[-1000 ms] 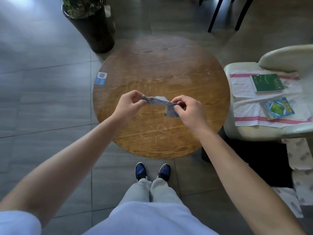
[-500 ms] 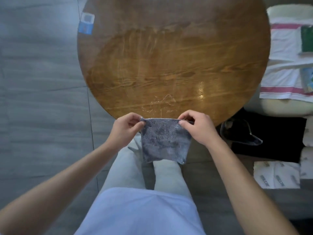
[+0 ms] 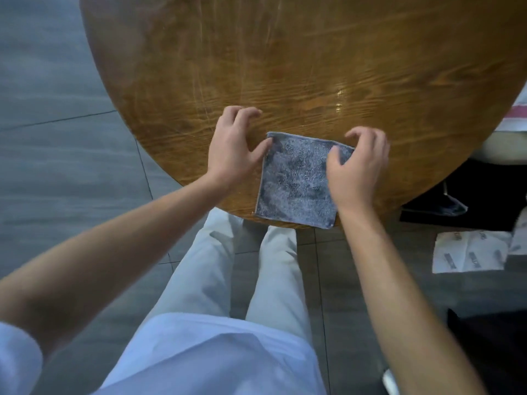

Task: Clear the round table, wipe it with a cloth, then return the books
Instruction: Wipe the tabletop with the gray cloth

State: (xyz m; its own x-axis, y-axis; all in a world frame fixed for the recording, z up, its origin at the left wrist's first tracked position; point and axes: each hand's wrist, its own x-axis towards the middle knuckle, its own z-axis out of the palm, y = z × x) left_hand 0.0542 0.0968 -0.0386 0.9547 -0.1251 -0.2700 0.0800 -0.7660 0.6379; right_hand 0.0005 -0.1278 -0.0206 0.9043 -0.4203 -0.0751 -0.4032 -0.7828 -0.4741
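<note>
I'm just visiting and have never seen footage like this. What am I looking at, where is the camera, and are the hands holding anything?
There is no machine here: these are a person's two bare hands. The single camera is worn on the person's head and looks forward and down, so you see their arms, their pale trousers and the grey tiled floor. A grey cloth lies spread flat at the near edge of the round wooden table. The left hand sits beside the cloth's left edge, thumb at its corner. The right hand hovers over the cloth's right side, fingers loosely curled. Neither hand grips anything. At the far right, a sliver of striped towel shows.
</note>
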